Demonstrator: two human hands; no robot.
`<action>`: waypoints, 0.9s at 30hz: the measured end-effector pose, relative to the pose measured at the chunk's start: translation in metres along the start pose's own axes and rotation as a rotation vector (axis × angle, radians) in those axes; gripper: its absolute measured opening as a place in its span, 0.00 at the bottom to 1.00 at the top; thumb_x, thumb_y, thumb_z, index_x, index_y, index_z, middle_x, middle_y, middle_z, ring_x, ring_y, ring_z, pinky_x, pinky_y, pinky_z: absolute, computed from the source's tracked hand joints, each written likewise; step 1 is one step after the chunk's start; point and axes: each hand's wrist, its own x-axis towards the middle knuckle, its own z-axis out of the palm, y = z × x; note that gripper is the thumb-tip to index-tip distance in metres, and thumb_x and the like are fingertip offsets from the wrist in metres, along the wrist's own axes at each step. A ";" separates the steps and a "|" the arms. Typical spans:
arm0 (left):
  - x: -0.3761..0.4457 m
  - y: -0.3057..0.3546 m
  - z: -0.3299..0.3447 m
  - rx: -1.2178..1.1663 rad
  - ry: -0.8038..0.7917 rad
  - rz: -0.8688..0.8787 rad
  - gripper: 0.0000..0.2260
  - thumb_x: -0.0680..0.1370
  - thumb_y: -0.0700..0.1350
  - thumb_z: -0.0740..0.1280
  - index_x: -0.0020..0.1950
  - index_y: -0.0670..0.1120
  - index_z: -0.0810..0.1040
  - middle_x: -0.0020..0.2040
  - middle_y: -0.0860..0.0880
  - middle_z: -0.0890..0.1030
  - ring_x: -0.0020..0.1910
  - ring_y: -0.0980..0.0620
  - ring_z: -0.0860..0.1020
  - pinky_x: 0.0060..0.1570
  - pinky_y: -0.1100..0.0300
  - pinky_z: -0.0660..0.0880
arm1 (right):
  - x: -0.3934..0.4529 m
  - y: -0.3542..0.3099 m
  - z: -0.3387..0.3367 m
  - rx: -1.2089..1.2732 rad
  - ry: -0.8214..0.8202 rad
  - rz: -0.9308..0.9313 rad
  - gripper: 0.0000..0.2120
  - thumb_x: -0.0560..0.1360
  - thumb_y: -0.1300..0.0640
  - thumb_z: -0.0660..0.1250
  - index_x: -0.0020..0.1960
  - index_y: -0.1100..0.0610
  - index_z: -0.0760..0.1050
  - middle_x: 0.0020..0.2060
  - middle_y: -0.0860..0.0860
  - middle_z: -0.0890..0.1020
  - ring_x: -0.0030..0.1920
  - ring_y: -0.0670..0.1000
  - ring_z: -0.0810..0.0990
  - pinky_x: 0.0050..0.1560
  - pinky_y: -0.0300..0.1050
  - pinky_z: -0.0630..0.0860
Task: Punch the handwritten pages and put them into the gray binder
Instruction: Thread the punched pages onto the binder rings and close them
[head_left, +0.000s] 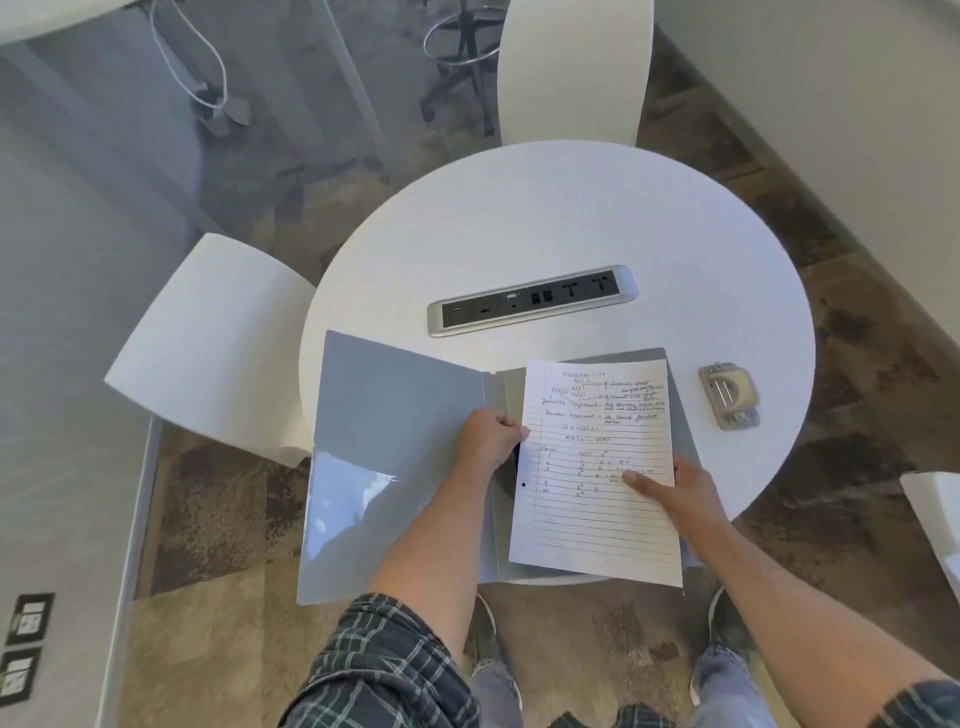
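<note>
Far left: white curved chair (218, 338) tucked against round white table (545, 218), over mottled brown carpet. Next, flat grey plastic binder (395, 415) lying open across near table edge, left cover with glossy clear pocket overhanging rim toward person, right half mostly hidden under paper. Left hands (491, 434), forearm out of plaid sleeve, fingers curled at left margin of sheet near binder's spine, pinching edge of lined handwritten page (597, 467). Page itself white, ruled, headed "PROBABILITY", covered in ink notes on upper half, one dark punched hole visible on left margin lower down; upper hole, if any, hidden by left hands. Page resting over binder's right half, slightly tilted, bottom corner past table edge. Behind, toward table centre: long silver and black power socket strip (532, 300) set into tabletop, well apart from binder. Right hands (670, 488) gripping right edge of same page, thumb laid flat on top of writing, remaining fingers beneath sheet and out of sight. Further right, small grey metal hole punch (730, 396) with cream-coloured top standing alone on table, near binder's right edge but not touching. Second white chair (571, 67) at far side of table
</note>
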 end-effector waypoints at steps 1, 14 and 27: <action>-0.002 0.002 0.001 0.011 0.012 0.011 0.08 0.74 0.43 0.76 0.36 0.46 0.79 0.42 0.44 0.86 0.43 0.42 0.85 0.48 0.49 0.84 | 0.000 -0.001 0.000 0.002 0.005 0.002 0.11 0.72 0.55 0.80 0.51 0.48 0.82 0.43 0.41 0.88 0.42 0.43 0.88 0.42 0.40 0.80; -0.051 -0.016 0.011 0.176 0.184 0.102 0.09 0.76 0.48 0.74 0.51 0.47 0.77 0.48 0.50 0.82 0.44 0.50 0.80 0.37 0.59 0.73 | 0.004 0.005 0.002 0.044 0.018 -0.004 0.11 0.74 0.58 0.78 0.50 0.47 0.78 0.47 0.45 0.85 0.48 0.49 0.85 0.50 0.47 0.79; -0.075 -0.052 0.019 -0.052 0.105 0.003 0.07 0.75 0.43 0.75 0.40 0.51 0.79 0.42 0.50 0.84 0.45 0.47 0.83 0.47 0.54 0.80 | 0.005 0.010 -0.002 -0.005 -0.006 -0.054 0.09 0.75 0.55 0.78 0.49 0.45 0.81 0.49 0.44 0.86 0.52 0.53 0.86 0.57 0.52 0.81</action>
